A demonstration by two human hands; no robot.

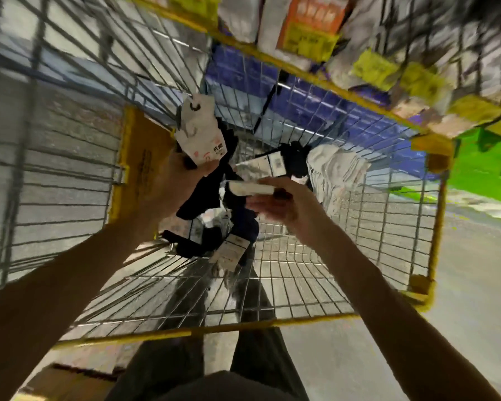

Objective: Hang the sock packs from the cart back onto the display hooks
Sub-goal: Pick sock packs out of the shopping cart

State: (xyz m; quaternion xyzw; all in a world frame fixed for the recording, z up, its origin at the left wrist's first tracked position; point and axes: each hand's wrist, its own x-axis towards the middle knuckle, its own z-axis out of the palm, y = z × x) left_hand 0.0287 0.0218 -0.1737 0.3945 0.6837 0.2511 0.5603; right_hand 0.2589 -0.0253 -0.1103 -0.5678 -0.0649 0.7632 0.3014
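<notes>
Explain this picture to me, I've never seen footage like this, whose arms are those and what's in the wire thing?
There is no machine here. The single picture comes from a camera worn on a person's head, looking down at their own two bare arms. They reach into a wire cart with a yellow frame. The left hand grips a sock pack: a white card with dark socks hanging below. The right hand pinches a second pack by its card. More packs lie in the cart, beside pale fabric. The picture is blurred by movement.
</notes>
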